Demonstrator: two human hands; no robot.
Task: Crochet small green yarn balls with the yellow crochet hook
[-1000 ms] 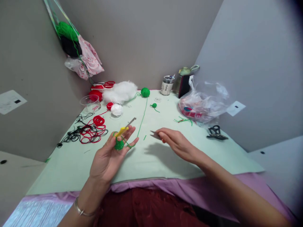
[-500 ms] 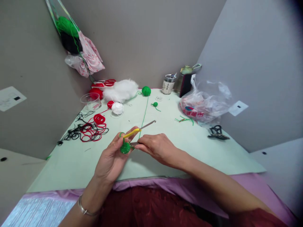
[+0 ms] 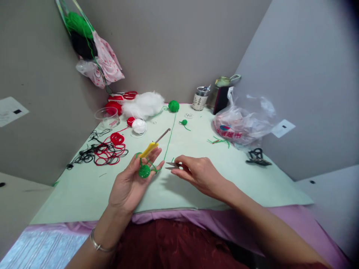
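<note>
My left hand point(image 3: 131, 183) is raised palm up over the pale green table point(image 3: 182, 186). It holds a small green crocheted ball point(image 3: 144, 171) and a yellow-handled crochet hook point(image 3: 154, 143) between its fingers. Green yarn point(image 3: 168, 136) runs from the ball up the table to a green yarn ball point(image 3: 173, 106). My right hand point(image 3: 200, 175) sits just right of the left, closed on small metal snips point(image 3: 171, 165) whose blades point toward the crocheted ball without touching it.
Red and black yarn tangles point(image 3: 103, 151) lie at left, near a clear cup point(image 3: 107, 117), white stuffing point(image 3: 143, 104) and a red and white ball point(image 3: 137, 125). A plastic bag point(image 3: 241, 121), a tin point(image 3: 200, 98) and a black clip point(image 3: 256, 157) stand at right. Bags point(image 3: 94, 56) hang on the wall.
My right hand brought the snips up to the crocheted ball, then drew back a little to the right. The crochet hook tilted and returned.
</note>
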